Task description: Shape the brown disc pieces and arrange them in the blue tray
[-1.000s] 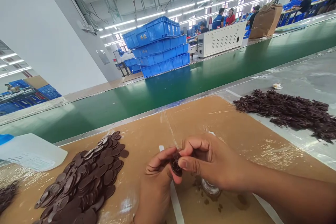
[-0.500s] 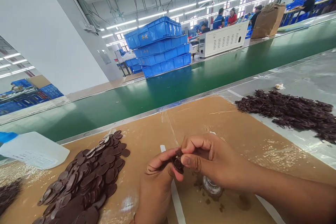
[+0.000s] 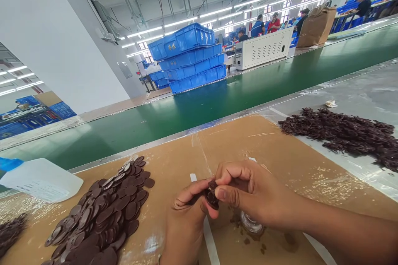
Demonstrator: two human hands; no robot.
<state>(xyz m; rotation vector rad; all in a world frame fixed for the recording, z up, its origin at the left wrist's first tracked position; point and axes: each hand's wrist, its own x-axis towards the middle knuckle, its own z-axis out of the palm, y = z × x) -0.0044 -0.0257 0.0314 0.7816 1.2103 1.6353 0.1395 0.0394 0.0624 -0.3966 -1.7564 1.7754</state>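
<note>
Both my hands meet over a brown cardboard sheet (image 3: 255, 140) on the bench. My left hand (image 3: 186, 219) and my right hand (image 3: 248, 192) pinch the same small dark brown oval piece (image 3: 212, 197) between thumbs and fingertips. To the left lies a heap of flat dark brown oval discs (image 3: 102, 215). A pile of ragged dark brown scraps (image 3: 345, 132) lies at the right on the grey surface. Under my right hand sits a small round glass-like object (image 3: 251, 224) with dark crumbs around it.
A green conveyor belt (image 3: 199, 103) runs behind the bench. Beyond it stand stacked blue crates (image 3: 189, 56), a white machine box (image 3: 264, 47) and a brown paper bag (image 3: 315, 25). Several people work far back. A white plastic container (image 3: 40, 180) lies at the left.
My fingers have shifted slightly on the dark piece; both hands stay in the same place. The view has tilted a little.
</note>
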